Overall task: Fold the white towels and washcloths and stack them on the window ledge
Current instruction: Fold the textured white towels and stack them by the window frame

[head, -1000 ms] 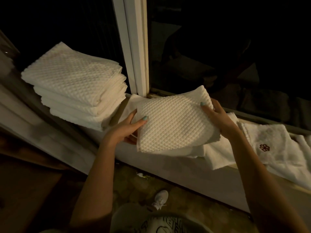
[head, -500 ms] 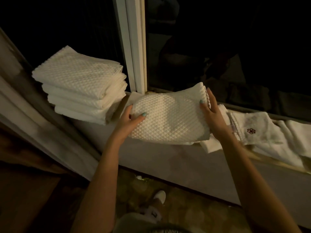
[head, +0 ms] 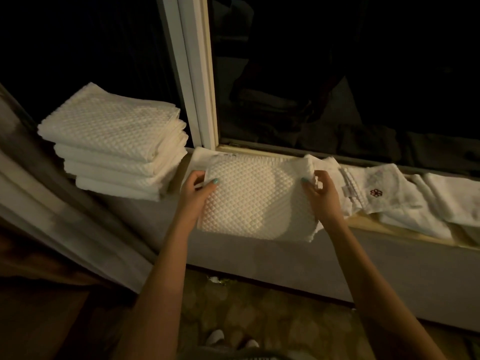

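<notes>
Folded towel [head: 249, 201]: white, raised diamond-waffle weave, folded to a rough rectangle several layers thick. The top face is smooth and flat. The layered edges show at the right side, where they are slightly uneven. It lies on the window ledge [head: 363, 223], just right of the frame post [head: 197, 74], with its near edge hanging over the ledge front. A corner of a plainer white cloth [head: 201, 154] shows behind its far left corner.

Left hand [head: 197, 190]: clamped on the towel's left edge, thumb on the top face, fingers curled at the edge. Right hand [head: 322, 196]: clamped on the right edge, thumb on top, fingers curled round the layered folds. Thumbnails are painted teal.

Stack of folded towels [head: 114, 136]: same waffle weave, on the ledge to the left of the post, near the held towel but apart from it. At least five layers are visible, with the edges roughly aligned and the top one sitting a little askew.

Right of the held towel: a washcloth [head: 394, 183] with a dark red flower emblem [head: 375, 192], unfolded and rumpled, its left edge just beside the right hand. Further white cloths [head: 454, 198] lie loose past it along the ledge.

The glass [head: 337, 74] is dark. Patterned floor [head: 259, 307] lies below, with the toes of white shoes [head: 215, 337] at the bottom edge.
</notes>
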Motion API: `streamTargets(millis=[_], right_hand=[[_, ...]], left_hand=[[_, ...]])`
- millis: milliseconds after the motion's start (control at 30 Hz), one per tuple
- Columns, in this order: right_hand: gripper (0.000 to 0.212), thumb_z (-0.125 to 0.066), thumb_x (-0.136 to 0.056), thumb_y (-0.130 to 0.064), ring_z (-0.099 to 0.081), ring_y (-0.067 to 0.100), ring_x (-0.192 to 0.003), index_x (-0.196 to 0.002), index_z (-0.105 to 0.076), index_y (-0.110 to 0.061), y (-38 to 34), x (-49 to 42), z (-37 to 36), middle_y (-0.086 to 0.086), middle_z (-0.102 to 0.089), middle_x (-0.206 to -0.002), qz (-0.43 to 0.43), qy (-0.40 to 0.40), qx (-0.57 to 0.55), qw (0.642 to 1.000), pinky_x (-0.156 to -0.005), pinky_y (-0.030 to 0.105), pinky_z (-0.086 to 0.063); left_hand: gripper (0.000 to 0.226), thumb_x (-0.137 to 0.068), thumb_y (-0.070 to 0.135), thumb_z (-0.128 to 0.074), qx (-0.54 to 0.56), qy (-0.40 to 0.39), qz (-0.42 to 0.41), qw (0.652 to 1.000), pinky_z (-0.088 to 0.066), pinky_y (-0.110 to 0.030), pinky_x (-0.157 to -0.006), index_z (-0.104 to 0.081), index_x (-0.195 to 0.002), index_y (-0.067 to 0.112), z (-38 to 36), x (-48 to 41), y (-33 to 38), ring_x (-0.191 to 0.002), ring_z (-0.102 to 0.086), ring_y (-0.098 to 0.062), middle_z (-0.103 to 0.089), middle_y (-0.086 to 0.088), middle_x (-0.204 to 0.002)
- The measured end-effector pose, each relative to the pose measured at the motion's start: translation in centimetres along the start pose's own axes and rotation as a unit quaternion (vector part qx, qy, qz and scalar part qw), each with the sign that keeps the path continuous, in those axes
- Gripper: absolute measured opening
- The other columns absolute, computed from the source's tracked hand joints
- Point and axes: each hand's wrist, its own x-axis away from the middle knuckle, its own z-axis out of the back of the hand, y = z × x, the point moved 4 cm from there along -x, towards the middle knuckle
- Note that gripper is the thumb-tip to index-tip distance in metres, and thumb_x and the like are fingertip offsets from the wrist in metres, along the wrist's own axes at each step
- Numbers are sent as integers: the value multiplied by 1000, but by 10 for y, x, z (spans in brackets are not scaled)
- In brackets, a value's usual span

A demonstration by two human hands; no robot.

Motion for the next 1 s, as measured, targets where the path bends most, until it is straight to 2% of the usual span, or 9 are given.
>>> streamTargets(millis=[100,233,367,433,533,600,700,867,1000], right_hand=[[27,-63,-91,-26,-52,19,-101,-112,-58,-9,-2,-11,6,9,-52,-122,3,37,25,999,-82,47,-54],[14,-66,-89,-17,-54,19,-98,-96,-60,-6,-10,-17,8,5,-52,-109,45,49,5,998,-79,33,-53],[10,-62,-91,-13,-55,5,-95,-100,-59,-14,-10,-20,9,0,-51,-116,55,68,-44,995,-71,12,-51],[10,-59,-93,-17,-57,7,-96,-103,-59,-14,-8,-25,8,-3,-52,-113,44,70,-41,996,-70,15,-51],[7,-61,-93,-24,-57,22,-103,-94,-59,-17,0,-34,4,-8,-47,-108,28,75,4,997,-81,34,-56],[8,-65,-90,-22,-53,21,-105,-96,-60,-20,1,-37,5,-7,-45,-112,45,81,45,995,-84,37,-54],[37,-65,-89,-17,-51,13,-99,-125,-55,-20,-8,-40,9,-2,-48,-117,83,35,91,992,-74,17,-45],[29,-70,-86,-19,-46,20,-102,-114,-66,-15,-24,-46,15,9,-46,-119,152,5,231,961,-83,29,-44],[16,-62,-91,-20,-54,18,-84,-104,-63,-10,-30,-45,20,7,-56,-106,140,-25,218,966,-71,29,-48]], left_hand=[[15,-89,23,-65,-13,12,-1,1000,-48,-27,-73,-57,-101,21,-2,-17,12,-94,-57,-9,-60,10,-101],[16,-91,16,-63,-49,3,-24,998,-40,-19,-64,-54,-103,22,-10,-36,22,-84,-52,1,-54,19,-93],[16,-90,12,-62,-76,-3,-80,994,-51,-39,-84,-56,-104,18,-10,-51,16,-98,-59,-14,-60,3,-103],[25,-89,12,-63,-114,0,-113,987,-47,-41,-97,-55,-113,17,-7,-59,14,-112,-53,-16,-52,2,-122],[34,-88,6,-63,-184,-40,-187,964,-38,-25,-104,-55,-121,12,-8,-73,20,-127,-40,-9,-38,12,-140],[32,-90,8,-62,-168,-114,-140,969,-46,-20,-97,-57,-119,19,-11,-80,28,-116,-51,-2,-52,10,-130],[13,-90,9,-62,-207,-210,-86,952,-45,-10,-71,-58,-89,22,-18,-92,38,-83,-56,10,-62,11,-97],[16,-89,6,-63,-232,-246,-115,934,-40,-28,-82,-56,-77,16,-20,-110,39,-83,-55,-4,-57,25,-83],[16,-84,22,-68,-212,-207,-149,943,-41,-34,-88,-56,-74,18,-15,-105,40,-93,-57,-11,-59,26,-87]])
